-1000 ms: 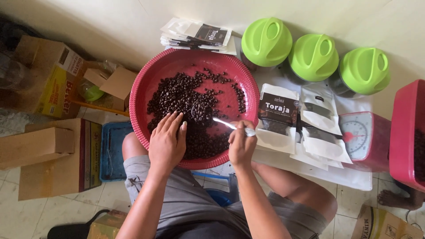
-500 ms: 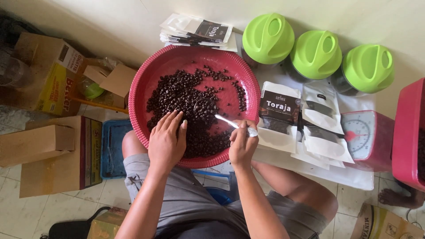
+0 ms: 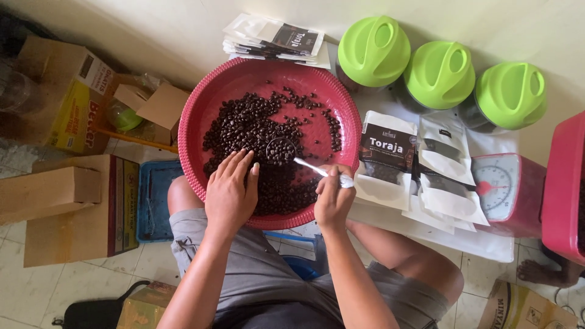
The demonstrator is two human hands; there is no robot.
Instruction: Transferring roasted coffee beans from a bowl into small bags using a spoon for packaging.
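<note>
While the left hand (image 3: 230, 190) lies flat and open, fingers spread on the dark coffee beans (image 3: 256, 131), the right hand (image 3: 333, 198) is closed around the handle of a metal spoon (image 3: 289, 152) whose bowl sits among the beans near the middle of the frame. Both hands rest inside the round red basin (image 3: 244, 76), which fills the centre of the frame and sits partly on the person's lap, over the grey shorts (image 3: 256, 274) at the lower middle. Just right of the basin, white pouches (image 3: 448, 183) with dark labels lie fanned on a white sheet; one dark-fronted pouch (image 3: 385, 152) touches the basin's rim. A red kitchen scale (image 3: 509, 192) stands right of the pouches. Along the upper right, three jars with green lids (image 3: 440, 73) stand in a row. A stack of flat pouches (image 3: 274, 39) lies at the upper middle, above the basin. Cardboard boxes (image 3: 61, 201) and a blue tray (image 3: 152, 198) lie on the tiled floor at the left.
</note>
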